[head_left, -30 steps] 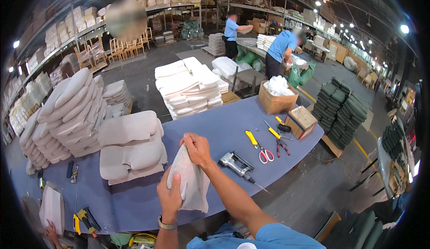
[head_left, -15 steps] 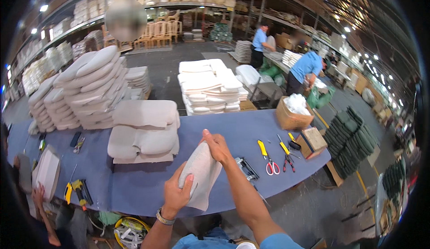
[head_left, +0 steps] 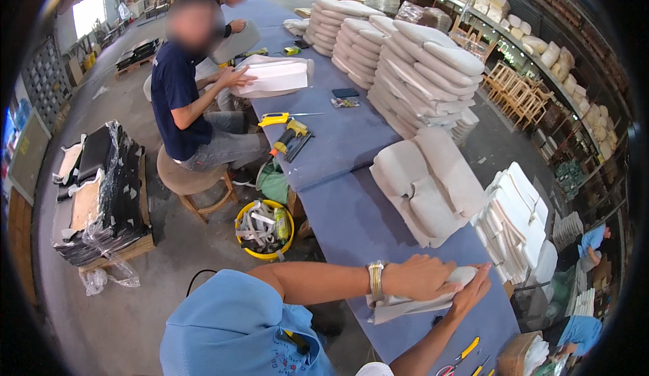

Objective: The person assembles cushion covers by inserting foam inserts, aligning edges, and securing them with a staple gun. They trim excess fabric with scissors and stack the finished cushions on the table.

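Both hands (head_left: 433, 283) gripping, seemingly, white foam pad (head_left: 412, 303)

You are in an upholstery workshop inside a big warehouse. A long blue workbench (head_left: 351, 139) runs through it, with stacks of white foam cushions (head_left: 412, 65) along its far side and a yellow power tool (head_left: 287, 136) lying on it. Beyond the bench stand shelves of cushions (head_left: 541, 38) and bare wooden chair frames (head_left: 517, 92); beside it sits a yellow scrap bucket (head_left: 263, 227).

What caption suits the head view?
Both hands, left hand and right hand, press a white pad on the blue table.
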The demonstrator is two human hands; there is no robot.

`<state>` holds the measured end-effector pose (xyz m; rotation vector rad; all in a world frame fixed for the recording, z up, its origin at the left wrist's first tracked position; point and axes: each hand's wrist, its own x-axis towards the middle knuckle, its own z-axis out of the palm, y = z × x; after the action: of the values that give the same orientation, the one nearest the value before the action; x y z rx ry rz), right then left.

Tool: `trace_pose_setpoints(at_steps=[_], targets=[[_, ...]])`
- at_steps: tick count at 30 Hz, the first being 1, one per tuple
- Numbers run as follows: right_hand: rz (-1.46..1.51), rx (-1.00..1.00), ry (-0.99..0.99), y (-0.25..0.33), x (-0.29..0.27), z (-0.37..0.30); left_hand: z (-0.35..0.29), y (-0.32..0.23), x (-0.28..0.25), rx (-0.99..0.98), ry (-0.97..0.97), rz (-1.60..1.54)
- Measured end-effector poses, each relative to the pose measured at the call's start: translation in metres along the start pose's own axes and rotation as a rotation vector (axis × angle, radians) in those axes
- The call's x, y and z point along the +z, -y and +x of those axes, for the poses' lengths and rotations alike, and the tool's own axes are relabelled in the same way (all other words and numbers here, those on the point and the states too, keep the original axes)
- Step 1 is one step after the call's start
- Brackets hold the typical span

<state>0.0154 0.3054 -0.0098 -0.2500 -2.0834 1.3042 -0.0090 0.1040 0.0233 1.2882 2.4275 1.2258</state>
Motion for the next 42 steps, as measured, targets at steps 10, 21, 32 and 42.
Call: trace_pose_setpoints(at_steps=[10, 21, 32, 42], targets=[[-0.003, -0.029, -0.024, -0.003, 0.019, 0.015, 0.016, 0.029, 0.006, 0.064, -0.11, 0.024], [0.073, -0.056, -0.046, -0.025, 0.008, 0.017, 0.011, 0.011, 0.008, 0.11, -0.11, 0.174], [0.194, 0.02, -0.148, -0.049, -0.027, 0.024, 0.034, 0.005, 0.032, 0.867, -0.227, 0.688], [0.185, -0.019, -0.193, -0.055, -0.048, 0.029, 0.053, -0.006, 0.041, 0.912, -0.191, 0.673]])
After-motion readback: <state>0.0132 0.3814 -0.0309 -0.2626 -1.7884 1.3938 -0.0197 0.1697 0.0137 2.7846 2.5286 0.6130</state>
